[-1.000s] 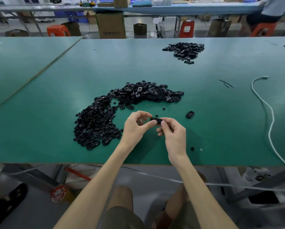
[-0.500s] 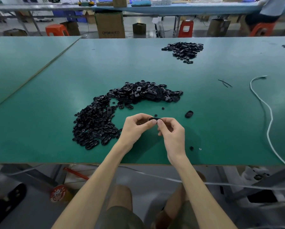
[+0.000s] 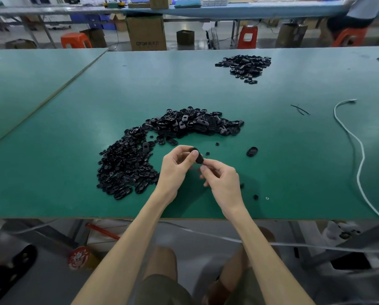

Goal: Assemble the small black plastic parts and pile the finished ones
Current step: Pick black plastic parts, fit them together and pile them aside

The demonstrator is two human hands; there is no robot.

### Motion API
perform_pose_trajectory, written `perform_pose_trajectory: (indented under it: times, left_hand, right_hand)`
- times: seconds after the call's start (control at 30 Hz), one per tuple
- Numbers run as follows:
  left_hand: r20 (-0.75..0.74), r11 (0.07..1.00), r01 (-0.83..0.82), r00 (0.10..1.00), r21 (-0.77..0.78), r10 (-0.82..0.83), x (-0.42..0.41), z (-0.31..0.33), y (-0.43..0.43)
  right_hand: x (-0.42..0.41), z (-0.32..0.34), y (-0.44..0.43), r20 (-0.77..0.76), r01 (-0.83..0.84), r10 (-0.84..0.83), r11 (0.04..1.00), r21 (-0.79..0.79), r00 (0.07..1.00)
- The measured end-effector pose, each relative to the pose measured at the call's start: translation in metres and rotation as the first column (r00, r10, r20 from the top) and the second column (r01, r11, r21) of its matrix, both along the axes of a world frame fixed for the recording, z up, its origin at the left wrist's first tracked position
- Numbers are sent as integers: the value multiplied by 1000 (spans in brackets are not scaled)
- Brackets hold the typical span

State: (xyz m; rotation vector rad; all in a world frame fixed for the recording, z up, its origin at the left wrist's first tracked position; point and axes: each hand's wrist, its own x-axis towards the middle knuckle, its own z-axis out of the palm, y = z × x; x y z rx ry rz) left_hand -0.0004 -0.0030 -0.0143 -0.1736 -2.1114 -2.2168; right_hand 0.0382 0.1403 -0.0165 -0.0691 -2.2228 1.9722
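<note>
My left hand (image 3: pixel 176 170) and my right hand (image 3: pixel 221 181) meet above the green table (image 3: pixel 74 172), both pinching one small black oval plastic part (image 3: pixel 199 159) between thumbs and fingertips. Most of the part is hidden by my fingers. A large curved heap of loose black parts (image 3: pixel 135 159) lies left of and behind my hands. One lone oval part (image 3: pixel 252 151) rests to the right. A smaller pile of black parts (image 3: pixel 244 66) sits far back on the table.
Tiny black bits (image 3: pixel 255 197) and a small ring (image 3: pixel 267 198) lie near the front edge. A white cord (image 3: pixel 349 137) snakes along the right side. Two thin black strips (image 3: pixel 300 109) lie mid-right. Cardboard boxes and orange stools stand beyond the table.
The held part has turned from lying level to tilted, my left thumb now higher on it. Both hands stay in about the same place.
</note>
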Motion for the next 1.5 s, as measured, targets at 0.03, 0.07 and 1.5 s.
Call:
perform_pose_trajectory:
  times: [0.03, 0.07, 1.5]
  left_hand:
    - [0, 1000, -3, 1000, -6, 3, 0, 0, 0]
    - [-6, 1000, -3, 1000, -14, 2, 0, 0, 0]
    - [-66, 978, 109, 990, -179, -123, 6, 9, 10]
  right_hand:
    - [0, 0, 0, -2, 6, -6, 1000, 8, 1000]
    - [-1, 0, -1, -6, 20, -20, 1000, 11, 1000]
    - [-4, -1, 3, 31, 140, -137, 984, -114, 990]
